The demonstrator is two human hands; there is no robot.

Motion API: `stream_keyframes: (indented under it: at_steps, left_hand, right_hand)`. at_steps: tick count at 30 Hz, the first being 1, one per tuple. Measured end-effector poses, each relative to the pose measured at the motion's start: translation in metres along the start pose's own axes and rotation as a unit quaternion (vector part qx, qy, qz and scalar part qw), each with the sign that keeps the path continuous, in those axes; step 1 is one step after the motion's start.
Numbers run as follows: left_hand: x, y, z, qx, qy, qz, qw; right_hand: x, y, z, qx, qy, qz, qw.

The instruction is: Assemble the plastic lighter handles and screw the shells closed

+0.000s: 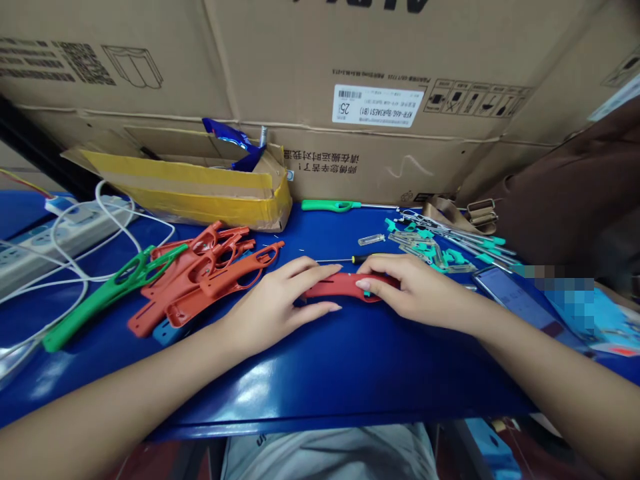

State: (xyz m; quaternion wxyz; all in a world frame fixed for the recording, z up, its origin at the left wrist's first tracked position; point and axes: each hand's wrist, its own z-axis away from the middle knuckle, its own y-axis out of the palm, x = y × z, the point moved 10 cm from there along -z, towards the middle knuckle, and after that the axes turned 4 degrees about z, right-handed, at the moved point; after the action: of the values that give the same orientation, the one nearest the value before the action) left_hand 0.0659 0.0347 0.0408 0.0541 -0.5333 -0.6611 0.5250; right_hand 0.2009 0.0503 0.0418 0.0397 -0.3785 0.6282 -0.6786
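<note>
A red lighter casing (331, 287) lies level just above or on the blue table, between my hands. My left hand (275, 300) has its left end between thumb and fingers, the thumb along the near side. At the other end, my right hand (415, 290) pinches the casing near a small teal part (367, 293), its thumb on top. Just behind the hands lies a screwdriver (335, 261), its handle partly hidden by my right hand. Red casing halves (200, 283) are heaped to the left beside green casing pieces (117, 287).
Clear plastic tanks and metal rods with teal parts (440, 247) are piled at right, near a phone (520, 303). A green long-necked lighter (330, 206) lies behind. Back left stands a yellow-taped box (200, 193); a white power strip (65, 230) with cables lies left.
</note>
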Motion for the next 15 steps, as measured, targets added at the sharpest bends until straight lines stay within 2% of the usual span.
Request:
stream_keyframes:
  at_steps: [3,9,15]
  left_hand:
    - [0.000,0.001,0.000,0.019,0.004,-0.026,0.999]
    - [0.004,0.005,-0.001,0.048,-0.009,-0.059,0.997]
    - [-0.006,0.009,0.003,0.060,0.056,-0.043,0.996]
  right_hand:
    - [0.007,0.004,0.002,0.006,-0.039,0.020,0.999]
    - [0.014,0.016,0.014,-0.024,-0.100,0.173,0.980]
    - [0.024,0.015,0.017,-0.049,-0.140,0.169,0.974]
